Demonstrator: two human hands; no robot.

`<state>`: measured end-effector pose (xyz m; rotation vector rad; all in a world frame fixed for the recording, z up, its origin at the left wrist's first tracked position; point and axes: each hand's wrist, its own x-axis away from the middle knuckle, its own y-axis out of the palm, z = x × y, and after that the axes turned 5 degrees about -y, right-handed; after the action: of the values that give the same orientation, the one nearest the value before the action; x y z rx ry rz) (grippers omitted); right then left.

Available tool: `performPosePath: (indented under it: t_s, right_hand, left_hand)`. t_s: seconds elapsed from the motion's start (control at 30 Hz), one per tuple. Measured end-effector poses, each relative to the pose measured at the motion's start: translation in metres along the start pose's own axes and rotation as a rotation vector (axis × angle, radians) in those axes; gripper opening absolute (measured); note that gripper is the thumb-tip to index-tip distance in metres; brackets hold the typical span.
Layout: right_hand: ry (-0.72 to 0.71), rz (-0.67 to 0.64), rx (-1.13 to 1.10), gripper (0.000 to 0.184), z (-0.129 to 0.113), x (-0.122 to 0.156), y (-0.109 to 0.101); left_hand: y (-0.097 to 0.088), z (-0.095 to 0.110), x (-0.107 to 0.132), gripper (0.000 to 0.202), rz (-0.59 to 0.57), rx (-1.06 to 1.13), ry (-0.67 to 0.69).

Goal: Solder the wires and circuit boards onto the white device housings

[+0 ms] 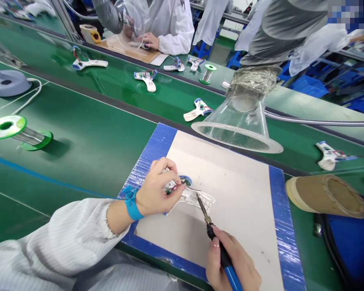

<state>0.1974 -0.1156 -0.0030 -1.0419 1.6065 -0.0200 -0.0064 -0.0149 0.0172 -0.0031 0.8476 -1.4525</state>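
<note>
Your green bench [109, 133] carries 1 blue-edged board [279, 210], 1 solder spool [33, 137] on your left and 1 cardboard tube [318, 194] on your right.

1. Soldering iron [210, 231]: dull, darkened metal at the tip; smooth black and blue handle, seemingly plastic;
2. White housing [191, 199] near the tip: smooth, moulded-looking plastic;
3. Board [245, 226]: matt, paper-like face, lightly marked; glossy blue, wrinkled film along its edges;
4. Far hood [230, 117]: clear, shiny plastic; crinkled, glossy wrapping [255, 79] around its neck;
5. Left spool [32, 136]: glossy green plastic flanges, bright metal wire;
6. Right tube [312, 196]: matt brown cardboard;
7. Near left sleeve [69, 230]: white, finely striped cloth, gathered cuff
</note>
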Motion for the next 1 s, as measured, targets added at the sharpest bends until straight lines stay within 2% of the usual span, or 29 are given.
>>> performPosePath:
  t_s: [0.4, 0.57, 0.63, 0.7, 0.8, 0.83, 0.9, 1.0]
  right_hand:
    - [-0.012, -0.003, -0.038, 0.027, -0.001, -0.004, 0.003]
    - [-0.015, -0.003, 0.018, 0.030, -0.001, 0.002, 0.001]
    - [0.054, 0.020, 0.039, 0.029, -0.002, 0.003, 0.001]
    - [0.131, 0.001, 0.029, 0.028, -0.002, 0.002, 0.003]
    - [0.129, -0.075, 0.041, 0.034, 0.000, -0.002, 0.008]
    - [0.110, -0.098, 0.064, 0.037, 0.001, -0.002, 0.010]
    - [0.102, -0.149, 0.121, 0.044, 0.004, -0.001, 0.014]
    - [0.178, -0.249, 0.139, 0.049, 0.006, 0.004, 0.020]
  left_hand:
    - [0.002, -0.001, -0.002, 0.009, -0.019, -0.041, 0.030]
    - [0.000, -0.006, -0.007, 0.013, -0.010, 0.001, 0.046]
    - [-0.003, -0.009, -0.008, 0.013, -0.008, 0.042, -0.016]
    - [-0.005, -0.013, -0.010, 0.010, -0.004, 0.065, -0.143]
    - [-0.006, -0.018, -0.013, 0.026, -0.009, 0.093, -0.313]
    - [-0.005, -0.020, -0.015, 0.027, -0.015, 0.107, -0.306]
    - [0.000, -0.021, -0.018, 0.029, -0.032, 0.122, -0.200]
    - [0.011, -0.018, -0.022, 0.023, -0.179, 0.093, -0.055]
